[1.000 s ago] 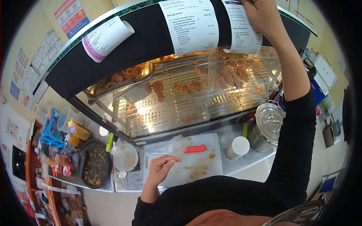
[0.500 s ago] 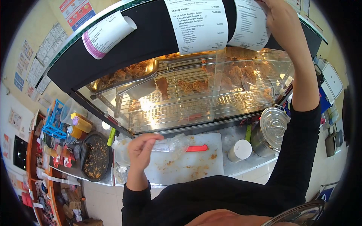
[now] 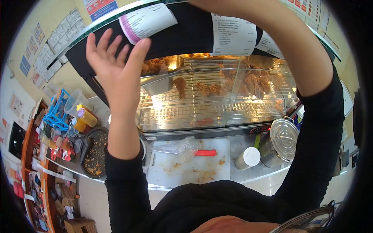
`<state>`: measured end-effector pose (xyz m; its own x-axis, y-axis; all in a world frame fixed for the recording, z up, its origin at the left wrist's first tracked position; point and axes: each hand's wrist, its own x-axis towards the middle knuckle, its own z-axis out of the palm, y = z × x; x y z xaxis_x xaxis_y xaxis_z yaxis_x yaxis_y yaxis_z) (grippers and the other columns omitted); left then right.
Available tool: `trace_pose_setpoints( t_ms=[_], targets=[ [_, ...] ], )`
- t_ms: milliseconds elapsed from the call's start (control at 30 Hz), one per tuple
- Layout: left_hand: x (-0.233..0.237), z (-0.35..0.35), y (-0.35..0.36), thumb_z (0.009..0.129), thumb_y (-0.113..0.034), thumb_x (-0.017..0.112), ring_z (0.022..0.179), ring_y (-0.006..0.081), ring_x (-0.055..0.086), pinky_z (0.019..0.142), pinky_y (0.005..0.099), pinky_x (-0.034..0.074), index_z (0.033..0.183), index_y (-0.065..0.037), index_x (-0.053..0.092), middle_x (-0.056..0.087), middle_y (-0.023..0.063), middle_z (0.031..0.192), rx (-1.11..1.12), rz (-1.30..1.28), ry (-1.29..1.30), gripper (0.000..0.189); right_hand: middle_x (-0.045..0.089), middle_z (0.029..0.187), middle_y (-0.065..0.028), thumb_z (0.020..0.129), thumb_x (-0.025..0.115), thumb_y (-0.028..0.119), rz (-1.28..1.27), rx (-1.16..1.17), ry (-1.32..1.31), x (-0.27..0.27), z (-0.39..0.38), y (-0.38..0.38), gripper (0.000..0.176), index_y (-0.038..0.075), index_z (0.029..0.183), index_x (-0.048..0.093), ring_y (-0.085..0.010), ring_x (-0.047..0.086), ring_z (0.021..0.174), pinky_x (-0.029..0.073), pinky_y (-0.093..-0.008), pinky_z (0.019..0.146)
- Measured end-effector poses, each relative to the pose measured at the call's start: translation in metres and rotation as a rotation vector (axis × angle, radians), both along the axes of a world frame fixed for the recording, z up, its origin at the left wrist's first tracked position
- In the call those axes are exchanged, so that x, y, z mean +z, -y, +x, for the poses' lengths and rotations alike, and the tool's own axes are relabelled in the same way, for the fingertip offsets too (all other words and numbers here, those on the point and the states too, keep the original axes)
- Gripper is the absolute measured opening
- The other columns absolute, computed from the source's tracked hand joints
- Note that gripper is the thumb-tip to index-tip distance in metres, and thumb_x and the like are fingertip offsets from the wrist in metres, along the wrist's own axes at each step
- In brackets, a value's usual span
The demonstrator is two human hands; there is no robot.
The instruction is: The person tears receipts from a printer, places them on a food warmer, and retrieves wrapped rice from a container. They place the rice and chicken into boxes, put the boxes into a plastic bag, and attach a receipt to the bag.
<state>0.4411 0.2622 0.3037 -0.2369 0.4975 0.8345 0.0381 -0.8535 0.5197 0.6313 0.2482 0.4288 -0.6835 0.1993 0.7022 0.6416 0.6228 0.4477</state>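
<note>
Where left hand [image 3: 115, 65] spreads, receipt [image 3: 147, 21] lies just above.

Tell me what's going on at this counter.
A person stands at a heated display case holding fried chicken. Their left hand, fingers spread open, is up beside the curled pink-edged receipt on the case's black top band; contact is unclear. The right arm reaches above the middle receipt, its hand mostly cut off by the frame. Below, a cutting board with a red-handled tool lies on the counter.
</note>
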Motion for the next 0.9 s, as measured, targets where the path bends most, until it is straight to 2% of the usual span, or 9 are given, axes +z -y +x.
trace_pose_setpoints(
  t_ms=[167, 300, 333, 467, 667, 700, 733, 833, 900],
  targets=[
    [-0.001, 0.018, -0.011, 0.072, 0.002, 0.079, 0.110, 0.0249, 0.054, 0.089, 0.0322, 0.052, 0.138, -0.004, -0.003, 0.038, 0.0209, 0.126, -0.131, -0.033, 0.054, 0.105, 0.068, 0.082, -0.0190, 0.076, 0.062, 0.006, -0.179, -0.211, 0.178, 0.008, -0.035, -0.035, 0.014, 0.002, 0.084, 0.072, -0.0337, 0.067, 0.078, 0.052, -0.0398, 0.076],
    [-0.012, 0.018, -0.004, 0.078, 0.005, 0.072, 0.097, 0.0205, 0.063, 0.085, 0.0307, 0.053, 0.136, -0.001, 0.015, 0.059, 0.0198, 0.111, -0.304, -0.224, 0.015, 0.082, 0.067, 0.080, -0.0226, 0.074, 0.063, 0.006, -0.120, -0.270, 0.141, 0.006, -0.039, -0.034, 0.013, -0.003, 0.080, 0.071, -0.0353, 0.067, 0.076, 0.054, -0.0399, 0.071],
    [-0.019, 0.018, -0.005, 0.083, -0.001, 0.070, 0.091, 0.0172, 0.065, 0.080, 0.0288, 0.053, 0.127, 0.004, 0.041, 0.065, 0.0163, 0.105, -0.300, -0.229, -0.010, 0.053, 0.067, 0.080, -0.0234, 0.074, 0.063, 0.006, -0.132, -0.342, 0.143, 0.006, -0.042, -0.029, 0.013, -0.004, 0.080, 0.070, -0.0357, 0.067, 0.076, 0.054, -0.0399, 0.070],
    [-0.042, 0.005, 0.003, 0.091, -0.017, 0.065, 0.087, 0.0100, 0.061, 0.073, 0.0257, 0.048, 0.107, 0.001, 0.066, 0.068, 0.0069, 0.099, -0.381, -0.537, -0.225, 0.024, 0.067, 0.080, -0.0241, 0.075, 0.063, 0.006, -0.145, -0.385, 0.065, 0.004, -0.048, -0.023, 0.014, -0.005, 0.080, 0.070, -0.0359, 0.067, 0.077, 0.054, -0.0411, 0.069],
    [-0.068, -0.019, -0.022, 0.098, -0.029, 0.051, 0.084, 0.0110, 0.059, 0.075, 0.0268, 0.048, 0.111, -0.002, 0.063, 0.065, 0.0045, 0.097, -0.474, -0.550, -0.244, 0.032, 0.066, 0.088, -0.0244, 0.073, 0.063, 0.009, -0.041, -0.402, -0.041, -0.007, -0.059, -0.047, 0.020, -0.002, 0.089, 0.070, -0.0373, 0.066, 0.086, 0.053, -0.0434, 0.075],
    [-0.062, -0.017, -0.018, 0.098, -0.027, 0.051, 0.083, 0.0141, 0.060, 0.070, 0.0301, 0.053, 0.111, -0.001, 0.060, 0.063, 0.0055, 0.094, -0.440, -0.687, -0.160, 0.030, 0.070, 0.085, -0.0118, 0.080, 0.062, 0.013, -0.069, -0.439, -0.014, -0.008, -0.075, -0.061, 0.016, 0.010, 0.092, 0.072, -0.0276, 0.068, 0.080, 0.053, -0.0420, 0.070],
    [-0.067, -0.022, -0.028, 0.098, -0.025, 0.051, 0.080, 0.0154, 0.061, 0.066, 0.0328, 0.056, 0.112, -0.002, 0.056, 0.059, 0.0052, 0.088, -0.602, -0.668, -0.093, 0.028, 0.070, 0.085, -0.0117, 0.074, 0.063, 0.014, -0.099, -0.506, -0.030, -0.011, -0.074, -0.047, 0.018, 0.014, 0.088, 0.074, -0.0320, 0.068, 0.082, 0.053, -0.0482, 0.069],
    [-0.075, -0.025, -0.040, 0.098, -0.026, 0.050, 0.053, 0.0065, 0.034, 0.055, 0.0242, 0.034, 0.094, -0.007, 0.052, 0.037, -0.0033, 0.065, -1.090, -0.638, -0.071, 0.020, 0.070, 0.086, -0.0151, 0.074, 0.060, 0.012, -0.163, -0.487, -0.043, -0.012, -0.070, -0.026, 0.021, 0.006, 0.089, 0.073, -0.0334, 0.068, 0.082, 0.054, -0.0455, 0.066],
    [-0.088, -0.009, -0.026, 0.099, -0.024, 0.048, 0.053, 0.0076, 0.033, 0.054, 0.0234, 0.031, 0.089, -0.011, 0.050, 0.032, -0.0042, 0.062, -1.101, -0.750, 0.042, 0.017, 0.070, 0.090, -0.0138, 0.074, 0.060, 0.012, -0.212, -0.510, -0.095, -0.015, -0.066, -0.027, 0.024, 0.007, 0.094, 0.073, -0.0315, 0.068, 0.086, 0.053, -0.0463, 0.067]
  ],
)
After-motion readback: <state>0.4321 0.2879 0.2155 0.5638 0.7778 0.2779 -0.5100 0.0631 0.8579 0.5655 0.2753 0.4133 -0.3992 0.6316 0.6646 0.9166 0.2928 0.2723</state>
